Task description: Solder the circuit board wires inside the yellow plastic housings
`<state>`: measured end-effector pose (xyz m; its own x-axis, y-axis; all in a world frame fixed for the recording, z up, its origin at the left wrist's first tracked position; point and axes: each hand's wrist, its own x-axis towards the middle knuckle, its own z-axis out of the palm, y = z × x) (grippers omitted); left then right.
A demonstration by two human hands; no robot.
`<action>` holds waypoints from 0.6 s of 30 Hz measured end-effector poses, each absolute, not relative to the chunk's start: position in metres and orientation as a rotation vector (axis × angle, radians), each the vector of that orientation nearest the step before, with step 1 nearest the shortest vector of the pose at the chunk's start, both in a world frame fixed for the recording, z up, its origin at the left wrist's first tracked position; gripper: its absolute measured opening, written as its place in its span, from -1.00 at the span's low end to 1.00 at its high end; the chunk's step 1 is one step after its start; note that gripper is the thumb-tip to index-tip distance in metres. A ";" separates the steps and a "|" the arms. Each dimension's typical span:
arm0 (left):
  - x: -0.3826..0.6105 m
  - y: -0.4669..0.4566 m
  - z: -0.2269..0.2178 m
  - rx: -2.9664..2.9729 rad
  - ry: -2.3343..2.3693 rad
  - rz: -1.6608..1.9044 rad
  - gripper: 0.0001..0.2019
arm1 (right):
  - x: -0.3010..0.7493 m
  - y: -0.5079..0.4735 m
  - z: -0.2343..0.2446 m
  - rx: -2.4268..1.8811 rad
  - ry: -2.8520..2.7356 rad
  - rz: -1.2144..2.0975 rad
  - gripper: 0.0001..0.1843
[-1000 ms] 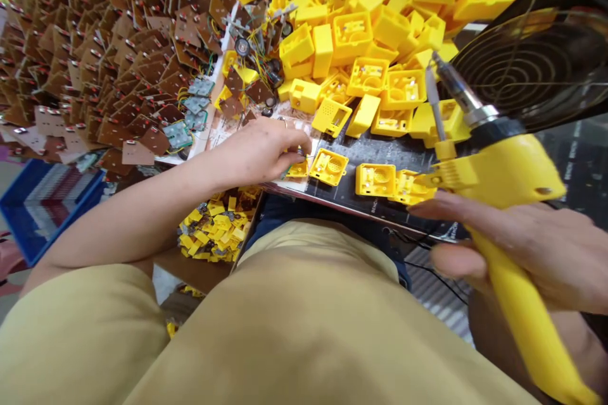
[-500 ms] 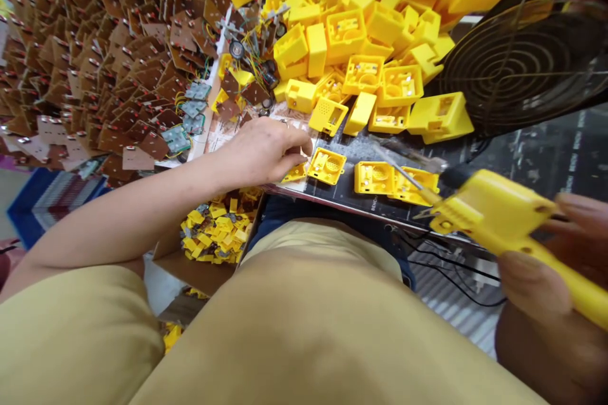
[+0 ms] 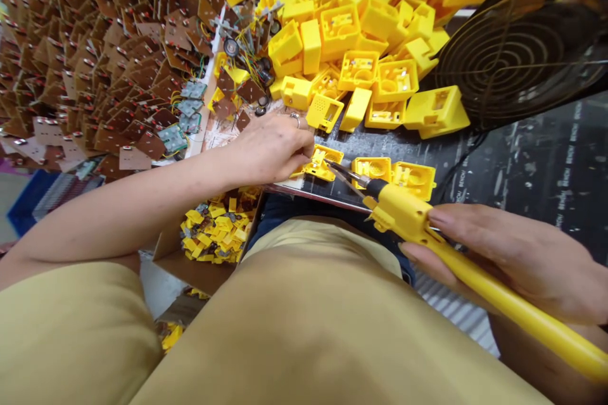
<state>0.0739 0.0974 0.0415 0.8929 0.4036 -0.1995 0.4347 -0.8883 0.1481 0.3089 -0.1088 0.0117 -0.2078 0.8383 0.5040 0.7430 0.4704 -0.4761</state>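
Note:
My right hand (image 3: pixel 503 253) is wrapped round the yellow handle of a soldering iron (image 3: pixel 408 212) with a black collar and a metal tip. The tip reaches into a small open yellow plastic casing (image 3: pixel 325 161) at the bench's front edge. At that casing's left side, my left hand (image 3: pixel 275 147) has its fingers curled and pinched on the yellow plastic, and a ring shows on one finger. The fingertips partly hide the casing's left part. Just to the right lies another opened casing (image 3: pixel 413 181) with its two halves side by side.
A big heap of yellow casings (image 3: pixel 342 25) covers the back of the black bench (image 3: pixel 513 171). Brown circuit boards (image 3: pixel 104 63) are piled at the left. A black fan (image 3: pixel 503 69) stands at the right. Below the bench edge, a carton holds small yellow parts (image 3: pixel 216 231).
My right hand has moved left with the soldering iron, bringing its tip from above the right casing to the casing by my left hand. My left hand has stayed nearly in place.

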 end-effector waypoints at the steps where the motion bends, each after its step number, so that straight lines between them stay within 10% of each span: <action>1: 0.075 0.097 0.042 2.871 0.650 -0.262 -0.76 | 0.307 -0.107 0.013 -1.282 -2.008 0.162 -0.30; 7: 0.077 0.097 0.042 2.904 0.626 -0.298 -0.72 | 0.304 -0.105 0.014 -1.389 -2.057 0.193 -0.88; 18: 0.083 0.098 0.045 2.912 0.646 -0.397 -0.72 | 0.299 -0.090 0.026 -1.250 -2.124 0.054 -0.90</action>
<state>0.0827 0.0982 0.0451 0.8736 0.3963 -0.2826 0.4312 -0.8994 0.0719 0.2987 -0.0903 0.0260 -0.3220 0.7915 0.5194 0.7639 0.5413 -0.3514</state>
